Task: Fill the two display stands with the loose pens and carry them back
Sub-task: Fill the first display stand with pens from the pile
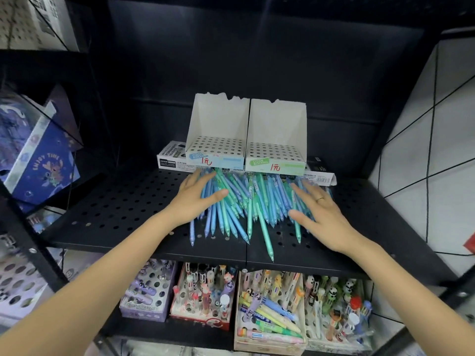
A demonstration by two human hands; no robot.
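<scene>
So the biggest thing here is the black perforated shelf [115, 201], with everything for the job sitting on it. At 12 o'clock are the two white display stands [246, 132], side by side and touching, propped on flat marker boxes [171, 156], probably to raise them up. Both hole grids look empty, so I'd say filling hasn't started. The left stand has a blue "COLOR BLOCKING" label, the right one a green one, and each has "1元" handwritten in red. The box underneath reads "PERMANENT MARKER" as far as I can make out.

Right in front of the stands is the pile of loose pens [241, 201], blue and green, mostly tips pointing toward 6 o'clock, a few poking over the shelf's front edge.

Left hand [198, 199] lies flat on the pile at 9 o'clock, fingers spread wide, gripping nothing. Right hand [316, 209] does the same at 3 o'clock, ring on one finger. My guess is they're bracketing the pile to rake it together.

Down at 8 o'clock there's a blue box [43, 165] reading "ENJOY TIME".
</scene>
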